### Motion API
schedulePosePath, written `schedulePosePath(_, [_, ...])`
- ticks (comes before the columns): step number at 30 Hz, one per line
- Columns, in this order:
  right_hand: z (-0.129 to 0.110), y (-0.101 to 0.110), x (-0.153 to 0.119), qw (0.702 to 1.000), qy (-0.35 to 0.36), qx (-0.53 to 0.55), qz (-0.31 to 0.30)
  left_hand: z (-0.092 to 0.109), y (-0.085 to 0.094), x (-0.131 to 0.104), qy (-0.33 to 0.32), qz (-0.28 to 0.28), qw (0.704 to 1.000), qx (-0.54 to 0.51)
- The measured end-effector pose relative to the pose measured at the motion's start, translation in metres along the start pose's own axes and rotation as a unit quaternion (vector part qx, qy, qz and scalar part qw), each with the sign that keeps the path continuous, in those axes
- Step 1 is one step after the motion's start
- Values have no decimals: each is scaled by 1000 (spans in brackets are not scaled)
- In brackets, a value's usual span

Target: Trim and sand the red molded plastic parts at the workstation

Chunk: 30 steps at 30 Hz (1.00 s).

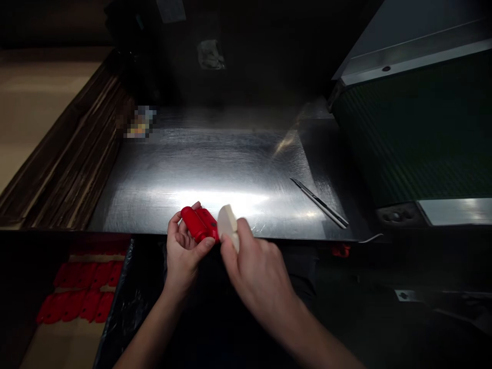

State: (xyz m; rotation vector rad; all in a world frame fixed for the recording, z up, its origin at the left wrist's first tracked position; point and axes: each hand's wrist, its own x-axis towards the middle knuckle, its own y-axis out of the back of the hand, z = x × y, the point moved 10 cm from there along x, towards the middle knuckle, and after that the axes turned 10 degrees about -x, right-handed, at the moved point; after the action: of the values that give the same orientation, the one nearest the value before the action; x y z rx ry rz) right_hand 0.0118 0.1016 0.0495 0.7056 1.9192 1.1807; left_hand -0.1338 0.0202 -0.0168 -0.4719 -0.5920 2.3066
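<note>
Over the bench's front edge, the left hand holds a red part, the right hand a pale tool just beside it. The step looks like tool work; the next move calls for steady holding.

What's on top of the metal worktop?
A slim tool lies toward the right; a pixelated patch hides the far left corner. The left hand hides part of its near edge.
</note>
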Motion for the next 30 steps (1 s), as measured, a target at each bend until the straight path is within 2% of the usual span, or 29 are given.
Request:
schedulePosePath(3, [29,6,20,999,-39,-26,8,0,4,0,9,1,999,-35])
schedulePosePath(5, [44,11,37,999,-30,-14,26,0,7,0,16,9,998,-59])
schedulePosePath(8, [65,22,58,995,-31,-22,96,-1,9,-3,20,23,996,-78])
schedulePosePath(10, [79,29,59,984,-63,-37,160,-2,8,-3,21,24,996,-89])
schedulePosePath(13, [87,32,32,961,-60,74,258,0,9,-2,18,17,994,-106])
schedulePosePath(15, [87,14,5,951,-22,182,249,0,10,-3,41,-2,991,-131])
schedulePosePath(18, [97,-41,-34,952,-13,267,146,-6,1,-19,130,-86,962,-225])
schedulePosePath(20, [130,-75,-57,941,-72,301,137,-10,-10,-42,193,-164,918,-305])
schedulePosePath(22, [181,-100,-75,915,-165,322,180,-16,-17,-71,254,-220,867,-368])
schedulePosePath(24, [236,-116,-86,877,-252,336,235,-30,-19,-97,315,-242,822,-407])
schedulePosePath(27, [302,-122,-82,833,-328,334,293,-56,-18,-121,385,-242,779,-433])
schedulePosePath(30, [337,-120,-57,822,-353,327,304,-75,-16,-129,419,-239,761,-433])
